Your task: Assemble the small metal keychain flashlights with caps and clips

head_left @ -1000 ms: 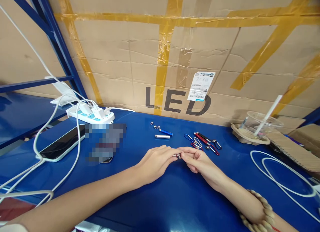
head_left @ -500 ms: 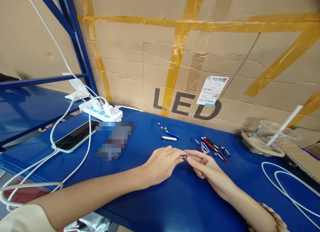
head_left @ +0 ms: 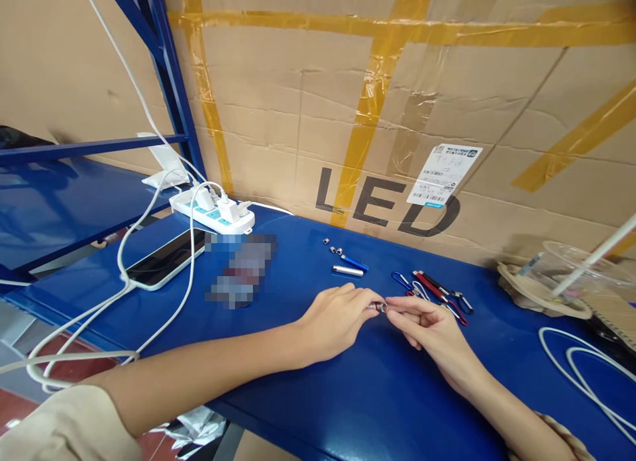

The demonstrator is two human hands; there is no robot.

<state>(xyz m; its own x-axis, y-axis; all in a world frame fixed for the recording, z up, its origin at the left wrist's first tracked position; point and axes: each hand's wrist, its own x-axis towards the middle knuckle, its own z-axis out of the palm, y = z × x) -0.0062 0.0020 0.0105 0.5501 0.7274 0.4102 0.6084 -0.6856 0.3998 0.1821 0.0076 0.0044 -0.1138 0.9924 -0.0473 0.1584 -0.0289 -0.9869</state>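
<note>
My left hand (head_left: pixel 336 320) is closed around a small metal tube (head_left: pixel 373 305), with only its silvery end showing past the thumb and fingers. At that end sits a small metal ring (head_left: pixel 384 308), pinched by the thumb and forefinger of my right hand (head_left: pixel 431 327). Whether the ring is fixed to the tube I cannot tell. Behind my hands lie a silver tube (head_left: pixel 348 271), a blue tube (head_left: pixel 354 263) and several small metal caps (head_left: pixel 332 250). Beyond my right hand are red and black tubes (head_left: pixel 430 285) among several small carabiner clips (head_left: pixel 466 304).
On the left are a phone (head_left: pixel 166 259), a blurred-out object (head_left: pixel 241 270), white cables (head_left: pixel 191 275) and a power strip (head_left: pixel 213 214). A plastic cup (head_left: pixel 571 265) in a cardboard holder (head_left: pixel 541 302) and a coiled white cable (head_left: pixel 571 361) stand right. A large carton (head_left: pixel 278 130) backs the blue table (head_left: pixel 377 408).
The view has shifted, so everything sits a little further right. My hands stay together at the tube's end, where the metal ring now shows more plainly.
</note>
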